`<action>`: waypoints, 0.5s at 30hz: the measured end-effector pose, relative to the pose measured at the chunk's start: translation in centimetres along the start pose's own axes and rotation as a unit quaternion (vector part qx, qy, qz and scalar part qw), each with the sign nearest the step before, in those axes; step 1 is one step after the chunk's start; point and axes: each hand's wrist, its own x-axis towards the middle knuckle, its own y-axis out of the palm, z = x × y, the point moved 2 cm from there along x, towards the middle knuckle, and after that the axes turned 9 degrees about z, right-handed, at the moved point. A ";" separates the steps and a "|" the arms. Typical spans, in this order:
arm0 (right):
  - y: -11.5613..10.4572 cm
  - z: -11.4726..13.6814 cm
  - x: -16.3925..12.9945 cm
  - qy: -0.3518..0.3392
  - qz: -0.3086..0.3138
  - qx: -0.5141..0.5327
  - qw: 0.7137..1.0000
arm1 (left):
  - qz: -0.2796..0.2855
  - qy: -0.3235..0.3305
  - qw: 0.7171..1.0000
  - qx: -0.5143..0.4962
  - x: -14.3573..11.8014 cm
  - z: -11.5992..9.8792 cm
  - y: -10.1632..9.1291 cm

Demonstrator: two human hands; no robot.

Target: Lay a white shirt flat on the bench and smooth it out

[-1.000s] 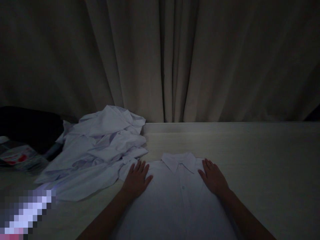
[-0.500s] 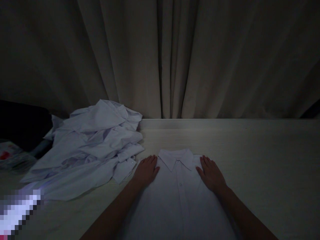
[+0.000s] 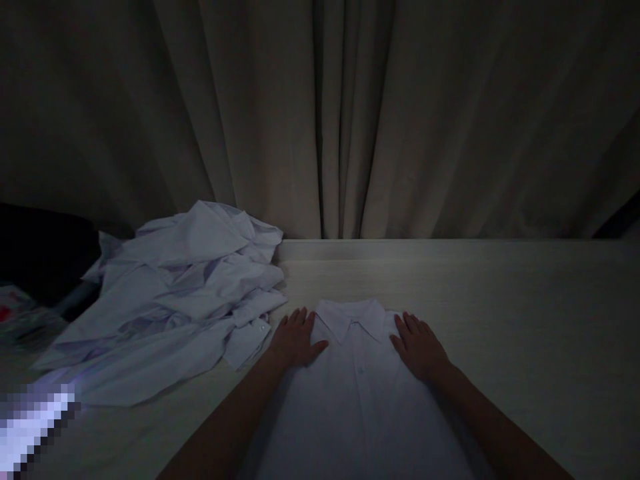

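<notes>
A folded white collared shirt (image 3: pixel 357 393) lies flat on the pale table (image 3: pixel 525 320) in front of me, collar pointing away. My left hand (image 3: pixel 296 339) rests flat on the shirt's left shoulder beside the collar, fingers spread. My right hand (image 3: pixel 417 347) presses flat on the right shoulder in the same way. Neither hand grips anything.
A heap of crumpled white shirts (image 3: pixel 185 293) lies on the table to the left, one cuff close to my left hand. Behind it sit a dark object (image 3: pixel 45 247) and a printed packet (image 3: pixel 20 317). Beige curtains (image 3: pixel 350 113) hang behind the table's far edge.
My left hand has slid right and up, onto the shirt's shoulder next to the collar. The right hand has barely shifted. The view has drifted slightly to the right.
</notes>
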 end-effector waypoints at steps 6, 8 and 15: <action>-1.5 1.3 1.8 -0.056 -0.035 0.016 0.998 | -0.052 0.030 0.998 -0.008 -0.3 -0.6 0.8; -1.2 1.7 2.3 -0.055 -0.031 0.025 0.998 | -0.053 0.033 0.998 -0.011 -0.3 -0.7 1.4; 0.0 2.1 2.3 -0.033 -0.033 0.039 0.998 | -0.071 0.015 0.997 -0.011 0.1 -0.2 2.4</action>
